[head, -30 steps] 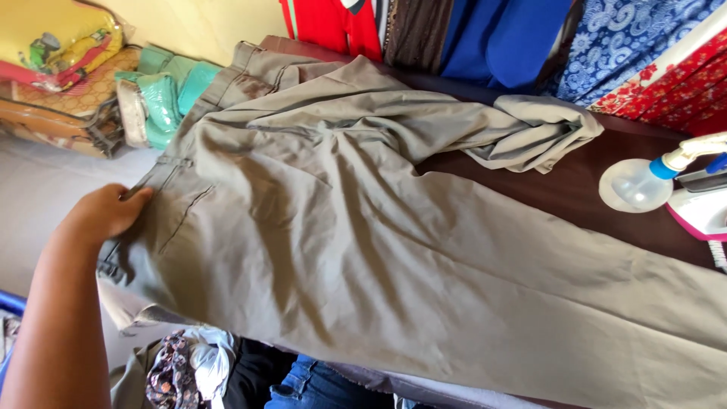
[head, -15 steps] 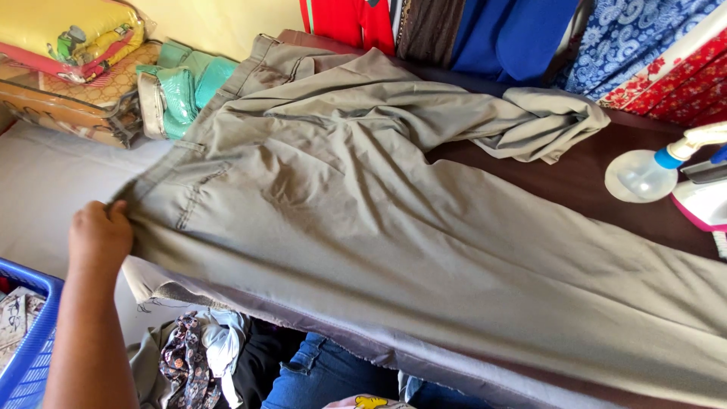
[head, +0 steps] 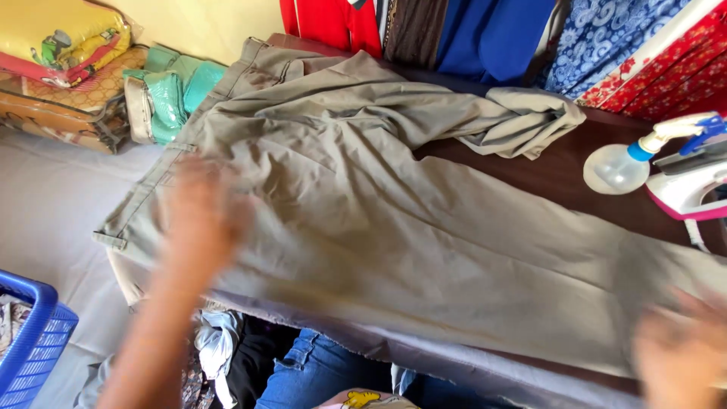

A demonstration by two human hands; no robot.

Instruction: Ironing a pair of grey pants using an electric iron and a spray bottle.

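Khaki trousers (head: 394, 227) flat, waistband left, legs right, blurred left hand (head: 201, 220) over waist

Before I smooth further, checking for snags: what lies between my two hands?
In the head view, only the khaki trousers, spread over the board, lie between the left hand and right hand.

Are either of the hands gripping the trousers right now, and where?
Cannot be told. Both hands are motion-blurred: the left hand lies over the khaki trousers near the waistband, the right hand over the leg end.
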